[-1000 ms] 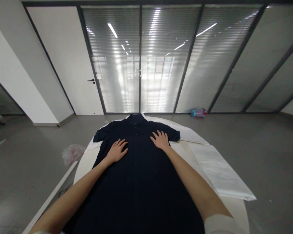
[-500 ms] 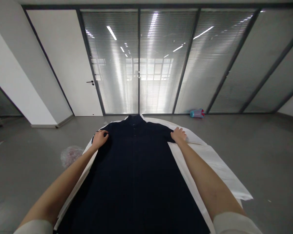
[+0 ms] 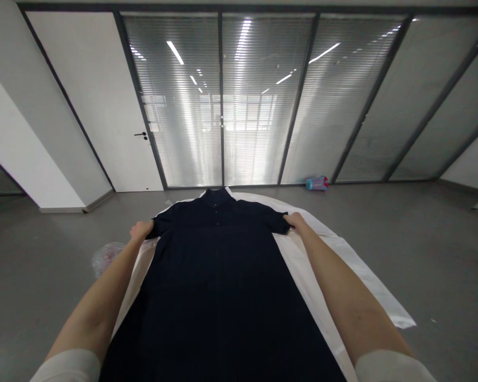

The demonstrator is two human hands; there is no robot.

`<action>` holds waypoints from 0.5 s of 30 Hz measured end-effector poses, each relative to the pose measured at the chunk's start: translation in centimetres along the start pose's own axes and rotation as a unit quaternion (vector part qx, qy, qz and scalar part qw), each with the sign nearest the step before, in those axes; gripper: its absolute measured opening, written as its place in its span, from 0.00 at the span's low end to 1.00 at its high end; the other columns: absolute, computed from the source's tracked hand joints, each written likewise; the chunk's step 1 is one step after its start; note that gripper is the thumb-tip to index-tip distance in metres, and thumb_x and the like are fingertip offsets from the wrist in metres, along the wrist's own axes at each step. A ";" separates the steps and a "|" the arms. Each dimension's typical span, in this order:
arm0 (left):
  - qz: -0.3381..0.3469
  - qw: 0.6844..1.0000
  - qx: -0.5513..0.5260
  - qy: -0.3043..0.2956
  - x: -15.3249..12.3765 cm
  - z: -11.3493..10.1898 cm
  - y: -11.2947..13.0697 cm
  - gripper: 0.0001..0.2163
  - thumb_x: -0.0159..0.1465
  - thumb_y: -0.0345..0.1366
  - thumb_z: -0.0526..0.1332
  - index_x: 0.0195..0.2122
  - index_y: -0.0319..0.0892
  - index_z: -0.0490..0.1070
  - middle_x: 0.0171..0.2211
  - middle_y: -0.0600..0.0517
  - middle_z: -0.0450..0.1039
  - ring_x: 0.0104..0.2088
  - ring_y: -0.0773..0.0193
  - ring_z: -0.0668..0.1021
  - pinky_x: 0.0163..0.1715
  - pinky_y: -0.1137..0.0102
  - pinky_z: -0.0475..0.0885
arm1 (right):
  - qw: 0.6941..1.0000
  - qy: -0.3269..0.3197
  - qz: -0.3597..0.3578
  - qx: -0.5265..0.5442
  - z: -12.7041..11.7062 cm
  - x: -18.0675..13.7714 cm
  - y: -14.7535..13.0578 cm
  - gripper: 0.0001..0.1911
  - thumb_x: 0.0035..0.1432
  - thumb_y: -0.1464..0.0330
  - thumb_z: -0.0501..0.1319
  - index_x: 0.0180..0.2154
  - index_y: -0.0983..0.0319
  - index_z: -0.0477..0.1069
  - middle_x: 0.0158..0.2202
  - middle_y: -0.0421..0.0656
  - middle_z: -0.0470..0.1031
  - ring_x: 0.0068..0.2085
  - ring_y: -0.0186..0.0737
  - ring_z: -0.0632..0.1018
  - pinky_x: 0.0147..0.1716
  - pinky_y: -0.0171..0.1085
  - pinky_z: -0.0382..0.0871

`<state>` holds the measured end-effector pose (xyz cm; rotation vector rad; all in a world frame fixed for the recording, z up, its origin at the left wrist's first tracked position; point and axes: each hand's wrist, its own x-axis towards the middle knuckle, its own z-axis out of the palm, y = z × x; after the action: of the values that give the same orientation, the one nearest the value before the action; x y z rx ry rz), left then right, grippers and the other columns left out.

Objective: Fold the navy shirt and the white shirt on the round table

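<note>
Two hands grip a dark navy short-sleeved shirt (image 3: 219, 281) laid front up, collar away from the person, across a pale worktop (image 3: 144, 261). The left hand (image 3: 142, 229), fingers curled closed, has hold of the end of one sleeve; the right hand (image 3: 296, 219) pinches the end of the other, its grip likewise closed on the fabric. White cloth (image 3: 354, 265) spreads beside the right forearm. A clear plastic bundle (image 3: 104, 257) sits on the floor (image 3: 434, 254) by the left forearm, and a blue-and-red striped object (image 3: 317, 183) lies near the glass partition (image 3: 255, 132)
</note>
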<state>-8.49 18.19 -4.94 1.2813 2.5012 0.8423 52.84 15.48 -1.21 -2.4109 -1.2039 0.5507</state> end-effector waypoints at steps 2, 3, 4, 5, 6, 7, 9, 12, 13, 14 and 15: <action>-0.021 0.999 -0.028 -0.019 0.0 0.0 -0.6 0.17 0.56 0.43 0.64 0.35 0.30 0.76 0.38 0.28 0.76 0.45 0.30 0.78 0.42 0.49 0.73 | 1.000 -0.020 -0.001 0.017 -0.1 0.1 -0.4 0.17 0.54 0.66 0.64 0.43 0.70 0.75 0.32 0.51 0.77 0.34 0.45 0.79 0.25 0.33 0.68; -0.021 0.998 -0.046 -0.026 -0.1 -0.1 -0.8 0.15 0.55 0.42 0.64 0.34 0.32 0.76 0.36 0.30 0.77 0.44 0.33 0.79 0.42 0.51 0.74 | 0.999 -0.027 0.000 0.027 -0.2 0.0 -0.6 0.17 0.53 0.67 0.64 0.44 0.70 0.74 0.31 0.50 0.76 0.32 0.44 0.78 0.23 0.32 0.67; -0.019 0.997 -0.064 -0.029 -0.1 -0.1 -1.0 0.13 0.55 0.41 0.65 0.33 0.33 0.76 0.36 0.32 0.77 0.44 0.35 0.79 0.42 0.53 0.74 | 0.999 -0.032 0.002 0.036 -0.2 -0.1 -0.7 0.20 0.52 0.68 0.65 0.47 0.71 0.73 0.31 0.49 0.76 0.31 0.42 0.77 0.22 0.32 0.66; -0.014 0.996 -0.082 -0.028 -0.2 -0.1 -1.1 0.12 0.54 0.40 0.65 0.33 0.34 0.76 0.35 0.34 0.78 0.44 0.37 0.79 0.43 0.55 0.74 | 0.998 -0.035 0.003 0.045 -0.3 -0.2 -0.8 0.25 0.51 0.69 0.65 0.51 0.72 0.70 0.32 0.50 0.76 0.30 0.41 0.77 0.21 0.32 0.66; -0.009 0.995 -0.101 -0.024 -0.3 -0.2 -1.1 0.12 0.54 0.39 0.65 0.34 0.35 0.76 0.36 0.36 0.78 0.45 0.39 0.79 0.43 0.56 0.74 | 0.998 -0.035 0.004 0.054 -0.3 -0.3 -0.8 0.31 0.50 0.70 0.66 0.56 0.73 0.66 0.34 0.50 0.76 0.30 0.41 0.76 0.21 0.31 0.67; -0.004 0.992 -0.121 -0.019 -0.4 -0.2 -1.1 0.12 0.54 0.39 0.65 0.36 0.36 0.76 0.36 0.38 0.78 0.45 0.41 0.79 0.44 0.58 0.74 | 0.998 -0.033 0.004 0.062 -0.3 -0.4 -0.8 0.38 0.48 0.71 0.66 0.60 0.74 0.60 0.36 0.51 0.76 0.30 0.40 0.76 0.21 0.31 0.67; 0.010 0.987 -0.162 -0.011 -0.6 -0.4 -0.7 0.16 0.53 0.39 0.66 0.41 0.37 0.75 0.38 0.41 0.78 0.45 0.45 0.79 0.43 0.60 0.74 | 0.997 -0.031 -0.001 0.076 -0.1 -0.5 -0.7 0.46 0.47 0.73 0.67 0.65 0.73 0.51 0.39 0.52 0.76 0.30 0.39 0.76 0.21 0.31 0.68; 0.035 0.974 -0.223 -0.019 -1.0 -0.7 0.2 0.21 0.54 0.39 0.66 0.48 0.37 0.74 0.38 0.45 0.78 0.42 0.52 0.80 0.42 0.64 0.75 | 0.996 -0.029 -0.005 0.086 0.3 -0.3 -0.5 0.48 0.45 0.77 0.67 0.66 0.69 0.49 0.41 0.52 0.76 0.31 0.38 0.77 0.22 0.31 0.69; 0.040 0.969 -0.241 -0.025 -1.1 -0.8 0.5 0.22 0.53 0.38 0.65 0.50 0.38 0.73 0.36 0.46 0.78 0.41 0.55 0.80 0.41 0.66 0.75 | 0.996 -0.027 -0.005 0.086 0.4 -0.2 -0.4 0.48 0.45 0.77 0.67 0.65 0.68 0.51 0.41 0.52 0.76 0.31 0.38 0.77 0.22 0.31 0.69; 0.040 0.965 -0.257 -0.030 -1.2 -0.9 0.7 0.22 0.53 0.36 0.65 0.50 0.38 0.73 0.35 0.48 0.78 0.39 0.56 0.80 0.40 0.67 0.75 | 0.996 -0.024 -0.004 0.086 0.5 -0.1 -0.3 0.47 0.44 0.78 0.67 0.65 0.68 0.52 0.41 0.52 0.76 0.31 0.39 0.77 0.23 0.31 0.70; 0.036 0.961 -0.271 -0.035 -1.4 -1.0 0.9 0.21 0.53 0.35 0.65 0.50 0.38 0.73 0.33 0.49 0.78 0.37 0.58 0.80 0.38 0.67 0.75 | 0.996 -0.020 -0.003 0.085 0.6 0.0 -0.2 0.46 0.43 0.78 0.68 0.64 0.67 0.55 0.41 0.52 0.76 0.32 0.40 0.78 0.23 0.32 0.71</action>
<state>-7.46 17.13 -3.73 1.1778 1.9696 1.3499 52.44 15.69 -1.60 -2.2638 -1.1310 0.6730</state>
